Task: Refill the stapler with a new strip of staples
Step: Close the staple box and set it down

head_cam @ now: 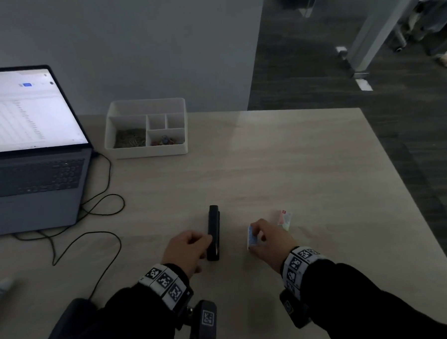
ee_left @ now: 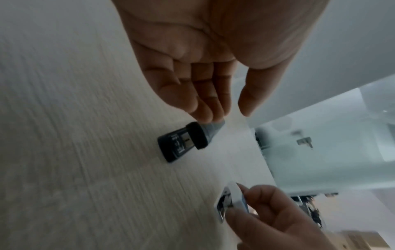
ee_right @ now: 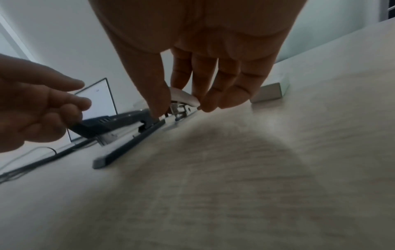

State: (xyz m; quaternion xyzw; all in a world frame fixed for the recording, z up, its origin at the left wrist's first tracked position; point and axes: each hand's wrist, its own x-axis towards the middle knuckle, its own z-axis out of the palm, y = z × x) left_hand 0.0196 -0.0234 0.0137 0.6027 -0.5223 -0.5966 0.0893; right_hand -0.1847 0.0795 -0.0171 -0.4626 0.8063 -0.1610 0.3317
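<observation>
Two hands are at work, and the refill looks barely begun. Your left hand (head_cam: 188, 251) rests with loosely curled fingers at the near end of the black stapler (head_cam: 213, 232), which lies closed along the bench (head_cam: 307, 165), pointing toward 12 o'clock; whether you actually grip it, I cannot tell. Your right hand (head_cam: 270, 240), at 3 o'clock of the stapler, pinches a small staple box (head_cam: 251, 236) between thumb and fingers. No strip is out yet. Left, I judge: open the stapler, draw a strip, seat it, close.
</observation>
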